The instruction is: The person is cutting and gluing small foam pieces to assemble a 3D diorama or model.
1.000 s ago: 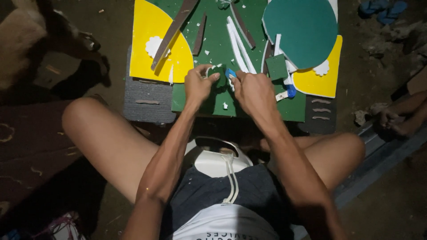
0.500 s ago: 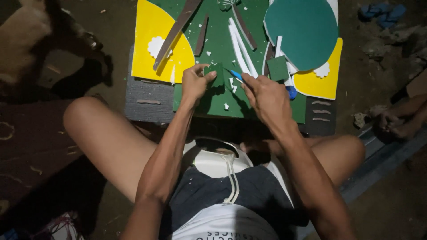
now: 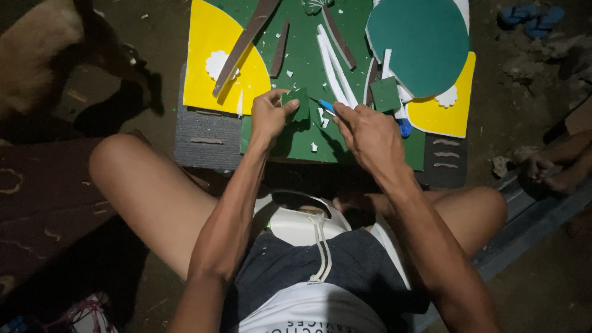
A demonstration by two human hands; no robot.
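Over the green foam sheet (image 3: 308,139), the left hand (image 3: 269,115) pinches a small green foam piece (image 3: 298,103), while the right hand (image 3: 369,132) grips a blue-handled cutter (image 3: 326,106) pointed at it.

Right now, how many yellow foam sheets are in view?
2. One yellow foam sheet lies upper left of the left hand; the other sits right, partly under the teal foam circle. More may be hidden.

Dim overall, lit by one source near the head, brightest on the green foam sheet (image 3: 308,145) and forearms. Fading quickly to near black at the left and lower edges. Hard shadows under the hands (image 3: 320,120). Sharp centre, grainy, murky corners.
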